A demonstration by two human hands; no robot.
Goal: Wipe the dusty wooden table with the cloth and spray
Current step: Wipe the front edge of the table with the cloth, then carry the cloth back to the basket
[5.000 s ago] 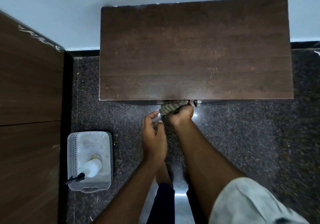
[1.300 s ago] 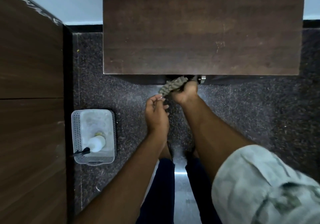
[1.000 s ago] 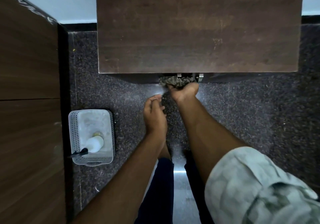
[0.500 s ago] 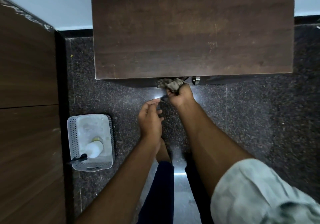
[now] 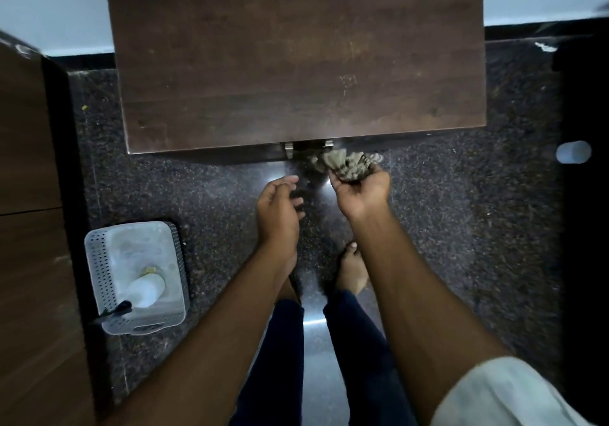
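Observation:
The dark wooden table [image 5: 296, 56] fills the upper middle of the head view, its top streaked with pale dust. My right hand [image 5: 361, 191] grips a bunched grey-brown cloth [image 5: 346, 163] just below the table's front edge, right of a metal drawer handle [image 5: 308, 147]. My left hand [image 5: 278, 210] hangs beside it over the floor with loosely curled fingers, holding nothing. The white spray bottle [image 5: 145, 290] with a black nozzle lies in a perforated white basket [image 5: 99, 261] on the floor at lower left.
A wooden cabinet [image 5: 29, 228] stands along the left side. Dark speckled stone floor [image 5: 461, 228] surrounds the table. A pale round object [image 5: 572, 152] sits at the right edge against a dark panel. My bare feet [image 5: 351, 269] stand below the hands.
My right hand has carried the cloth to the right, past the drawer handle, and turned palm-up. My left hand stays close by, holding nothing. The view has shifted.

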